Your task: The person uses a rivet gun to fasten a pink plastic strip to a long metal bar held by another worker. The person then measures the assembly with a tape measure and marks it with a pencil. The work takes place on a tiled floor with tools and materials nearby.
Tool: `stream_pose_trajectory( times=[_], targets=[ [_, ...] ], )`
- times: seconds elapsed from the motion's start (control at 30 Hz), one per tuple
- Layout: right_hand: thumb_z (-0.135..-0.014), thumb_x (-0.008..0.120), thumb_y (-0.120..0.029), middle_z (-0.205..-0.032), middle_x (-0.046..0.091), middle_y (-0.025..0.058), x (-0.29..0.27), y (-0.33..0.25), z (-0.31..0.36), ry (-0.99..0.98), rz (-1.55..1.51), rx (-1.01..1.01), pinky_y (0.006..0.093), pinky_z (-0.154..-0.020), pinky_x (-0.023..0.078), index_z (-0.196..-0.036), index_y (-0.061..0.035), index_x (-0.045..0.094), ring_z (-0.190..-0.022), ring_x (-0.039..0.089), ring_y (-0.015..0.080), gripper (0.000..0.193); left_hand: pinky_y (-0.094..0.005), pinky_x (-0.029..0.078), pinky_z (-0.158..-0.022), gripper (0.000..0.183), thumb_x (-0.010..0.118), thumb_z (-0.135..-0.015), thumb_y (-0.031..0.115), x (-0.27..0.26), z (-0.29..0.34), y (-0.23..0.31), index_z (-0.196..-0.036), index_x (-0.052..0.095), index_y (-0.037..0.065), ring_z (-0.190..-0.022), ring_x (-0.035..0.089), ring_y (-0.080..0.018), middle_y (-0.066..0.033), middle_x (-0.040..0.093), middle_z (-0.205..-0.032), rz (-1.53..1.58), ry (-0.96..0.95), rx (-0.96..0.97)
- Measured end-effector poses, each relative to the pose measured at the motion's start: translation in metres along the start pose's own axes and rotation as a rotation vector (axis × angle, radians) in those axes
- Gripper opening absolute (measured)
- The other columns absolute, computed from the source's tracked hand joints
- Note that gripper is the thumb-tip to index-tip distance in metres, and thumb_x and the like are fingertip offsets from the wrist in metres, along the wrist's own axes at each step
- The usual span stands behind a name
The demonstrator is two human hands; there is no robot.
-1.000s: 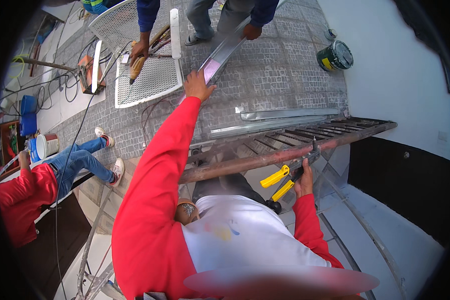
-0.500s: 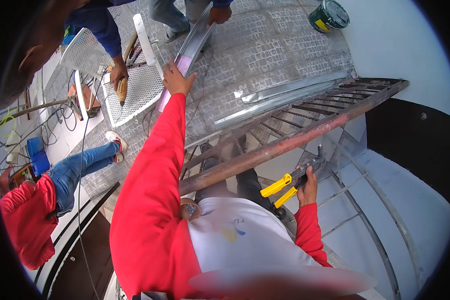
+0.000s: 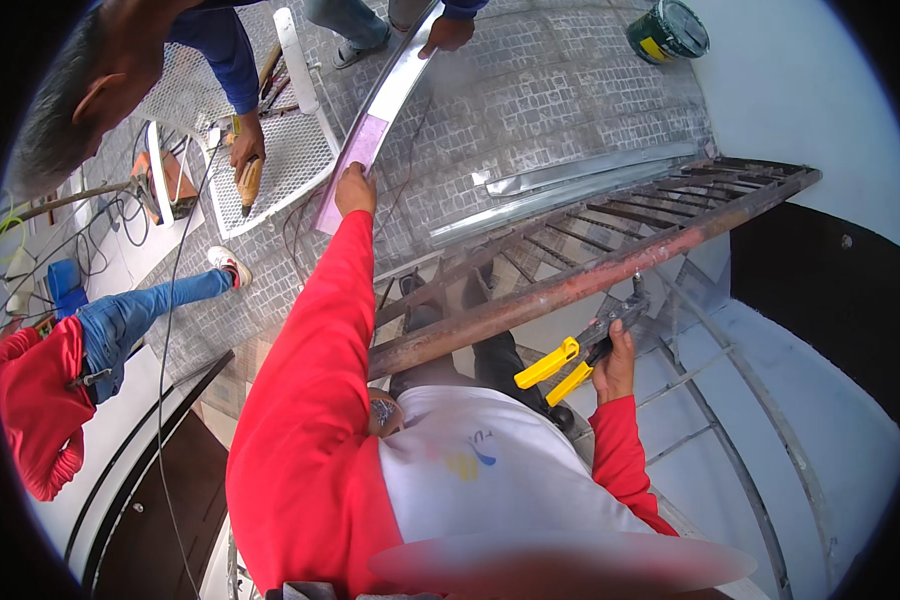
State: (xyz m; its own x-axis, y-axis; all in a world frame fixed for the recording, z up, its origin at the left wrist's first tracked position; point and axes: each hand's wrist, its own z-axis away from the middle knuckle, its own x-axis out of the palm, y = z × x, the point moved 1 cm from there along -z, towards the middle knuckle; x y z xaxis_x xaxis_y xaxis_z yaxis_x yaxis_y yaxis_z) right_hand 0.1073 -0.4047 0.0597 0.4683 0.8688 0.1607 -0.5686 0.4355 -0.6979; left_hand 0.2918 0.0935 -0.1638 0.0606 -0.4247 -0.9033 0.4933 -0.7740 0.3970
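My left hand is stretched forward, its fingers closed on the near end of a long silvery metal channel. A pink-lilac strip covers part of that channel. A co-worker's hand grips the channel farther up. At my right side, my right hand is wrapped around a hand riveter with two yellow handles, which stand apart. The riveter's nose points away from me, over the railing's near side. The co-worker's other hand holds a tan power drill, bit down, above a white mesh seat.
A rusty metal railing crosses in front of me. Beyond it, loose metal channels lie on the patterned tile floor. A dark green bucket stands far right. The white mesh chair holds tools. Another person in red is at left; a cable hangs nearby.
My left hand has gone from spread fingers on the channel to closed around its end. The channel has tilted and shifted slightly. My right hand keeps the riveter, moved slightly.
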Motion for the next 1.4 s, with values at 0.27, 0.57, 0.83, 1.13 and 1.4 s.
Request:
stream_pose_trajectory(
  times=[0.27,0.57,0.83,1.13,1.4],
  targets=[
    [-0.095,0.077,-0.03,-0.102,0.068,-0.0006,0.049,-0.012,-0.001,-0.091,0.089,0.028,0.0287,-0.078,0.053,-0.115,-0.012,0.063,-0.096,0.068,0.0143,0.03,-0.0496,0.053,-0.081,0.018,0.079,-0.08,0.013,-0.035,0.051,0.0,-0.096,0.072,0.007,-0.097,0.067,-0.0386,-0.0158,0.068,-0.105,0.01,-0.073,0.029],
    [-0.093,0.079,-0.032,-0.095,0.064,-0.0038,0.174,0.023,-0.028,-0.546,0.17,0.249,0.0213,-0.065,0.045,-0.111,-0.0136,0.061,-0.083,0.06,0.0068,0.032,-0.0461,0.052,-0.087,0.021,0.08,-0.08,0.01,-0.125,0.113,0.026,-0.1,0.075,0.005,-0.101,0.065,-0.037,-0.0151,0.066,-0.111,0.034,0.001,0.159],
    [-0.1,0.07,-0.022,-0.109,0.067,0.0011,0.202,0.072,-0.015,-0.602,0.062,0.492,0.0316,-0.076,0.058,-0.12,-0.0145,0.059,-0.095,0.065,0.0109,0.023,-0.0428,0.055,-0.079,0.029,0.083,-0.08,0.018,-0.196,0.143,0.052,-0.102,0.073,0.003,-0.087,0.071,-0.0333,-0.0158,0.073,-0.101,0.167,-0.196,0.235],
    [-0.104,0.062,-0.02,-0.139,0.061,0.0109,0.19,0.089,-0.021,-0.855,-0.063,0.583,0.0422,-0.088,0.06,-0.142,-0.0155,0.047,-0.118,0.066,0.0261,0.041,-0.0372,0.056,-0.081,0.035,0.085,-0.081,0.026,-0.235,0.127,0.07,-0.103,0.074,0.001,-0.085,0.073,-0.0279,-0.0163,0.076,-0.095,0.191,-0.444,0.187],
    [-0.109,0.053,-0.026,-0.146,0.056,0.0123,0.196,0.093,0.0,-0.96,0.0,0.534,0.045,-0.095,0.057,-0.154,-0.0225,0.035,-0.13,0.059,0.0299,0.049,-0.0239,0.043,-0.063,0.017,0.078,-0.092,0.02,-0.252,0.12,0.078,-0.102,0.072,0.008,-0.072,0.056,-0.0043,0.0057,0.068,-0.086,0.39,-0.67,0.005]
  ],
)
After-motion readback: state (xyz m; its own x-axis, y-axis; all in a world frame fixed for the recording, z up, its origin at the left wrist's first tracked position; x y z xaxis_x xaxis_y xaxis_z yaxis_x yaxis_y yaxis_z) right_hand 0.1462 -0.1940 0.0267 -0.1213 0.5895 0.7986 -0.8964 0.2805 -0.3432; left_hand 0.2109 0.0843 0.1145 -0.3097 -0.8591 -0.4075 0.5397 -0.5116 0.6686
